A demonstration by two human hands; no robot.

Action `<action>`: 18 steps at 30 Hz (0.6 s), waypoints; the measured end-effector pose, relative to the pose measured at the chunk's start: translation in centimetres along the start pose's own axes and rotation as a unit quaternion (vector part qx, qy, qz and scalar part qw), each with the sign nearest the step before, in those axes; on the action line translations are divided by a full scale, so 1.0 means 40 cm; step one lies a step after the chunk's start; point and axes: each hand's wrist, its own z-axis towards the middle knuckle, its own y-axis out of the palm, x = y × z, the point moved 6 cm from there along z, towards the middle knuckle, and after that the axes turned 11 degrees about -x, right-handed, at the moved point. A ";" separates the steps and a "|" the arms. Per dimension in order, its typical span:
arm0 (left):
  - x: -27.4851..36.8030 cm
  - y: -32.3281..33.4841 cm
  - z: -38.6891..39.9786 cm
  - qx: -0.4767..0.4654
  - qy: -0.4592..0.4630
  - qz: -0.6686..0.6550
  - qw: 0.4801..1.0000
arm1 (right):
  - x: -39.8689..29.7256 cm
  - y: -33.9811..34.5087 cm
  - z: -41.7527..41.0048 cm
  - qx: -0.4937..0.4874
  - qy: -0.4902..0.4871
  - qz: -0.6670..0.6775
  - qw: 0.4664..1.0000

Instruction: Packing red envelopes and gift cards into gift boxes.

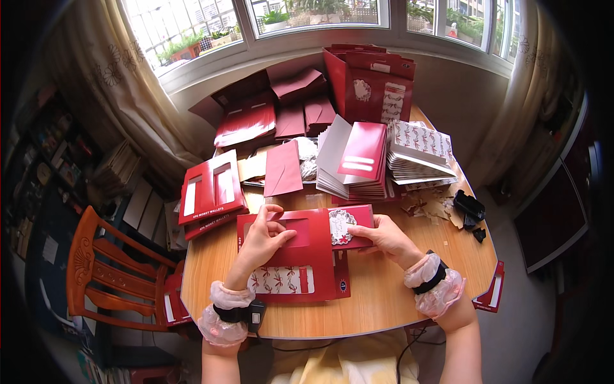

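Observation:
My right hand [391, 237] grips a red card wallet [363, 216] bearing a round wreath decoration [341, 226], thumb on top. The wallet's left part lies inside a red cardboard sleeve [321, 259] with cut-out windows, flat on the wooden table. My left hand [266, 237] rests over the sleeve's upper window, fingers curled and thumb apart. Through the lower window shows a white patterned card [283, 280] with red bows. Another red piece juts out beneath the sleeve's right edge.
Finished-looking red sleeves [211, 192] are stacked at left. Behind are a red envelope [283, 168], a stack of red wallets [362, 149], patterned white cards [422, 149] and a large red pile [374, 86]. Paper scraps [427, 206] and a black object [469, 205] lie at right. A wooden chair [120, 269] stands left.

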 end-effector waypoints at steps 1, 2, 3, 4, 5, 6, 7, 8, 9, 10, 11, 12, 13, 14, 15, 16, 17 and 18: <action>-0.001 0.003 0.001 0.000 0.000 -0.001 1.000 | 0.001 -0.002 0.000 0.002 -0.012 0.014 1.000; -0.002 0.007 0.001 -0.003 0.004 0.001 1.000 | 0.003 -0.005 0.001 0.004 -0.024 0.028 0.999; 0.001 0.009 0.001 -0.006 0.008 0.004 1.000 | 0.015 -0.013 0.008 0.004 -0.024 0.028 0.999; 0.005 0.008 -0.001 -0.005 0.008 0.004 1.000 | 0.025 -0.017 0.022 -0.018 -0.057 0.054 0.997; 0.013 0.007 -0.004 -0.007 0.012 0.035 0.999 | 0.027 -0.017 0.028 -0.040 -0.090 0.080 0.992; 0.019 0.006 -0.006 -0.010 0.015 0.065 0.998 | 0.028 -0.016 0.028 -0.039 -0.090 0.080 0.992; 0.021 0.003 -0.007 -0.009 0.015 0.065 0.998 | 0.030 -0.014 0.029 -0.043 -0.087 0.104 0.990; 0.028 -0.004 -0.009 0.001 0.027 0.077 0.997 | 0.032 -0.013 0.030 -0.047 -0.083 0.128 0.987; 0.036 -0.010 -0.010 0.010 0.039 0.089 0.995 | 0.035 -0.016 0.031 -0.046 -0.084 0.128 0.987; 0.048 -0.022 -0.013 0.013 0.049 0.124 0.991 | 0.040 -0.023 0.033 -0.039 -0.080 0.134 0.987; 0.060 -0.040 -0.016 0.016 0.058 0.158 0.986 | 0.044 -0.030 0.034 -0.032 -0.076 0.140 0.987; 0.065 -0.064 -0.027 0.015 0.055 0.159 0.986 | 0.042 -0.029 0.035 -0.035 -0.077 0.139 0.987; 0.072 -0.090 -0.034 0.036 0.069 0.143 0.987 | 0.043 -0.033 0.036 -0.031 -0.069 0.144 0.987; 0.059 -0.129 -0.034 0.105 0.082 0.154 0.979 | 0.045 -0.037 0.036 -0.027 -0.062 0.149 0.987; 0.044 -0.169 -0.041 0.175 0.095 0.166 0.966 | 0.047 -0.036 0.039 -0.033 -0.062 0.147 0.987; 0.030 -0.199 -0.049 0.210 0.040 0.154 0.965 | 0.052 -0.039 0.044 -0.035 -0.067 0.156 0.985; 0.014 -0.219 -0.056 0.216 0.039 0.157 0.963 | 0.053 -0.038 0.047 -0.037 -0.073 0.165 0.983; 0.001 -0.214 -0.044 0.142 0.067 0.127 0.979 | 0.053 -0.035 0.045 -0.042 -0.073 0.164 0.983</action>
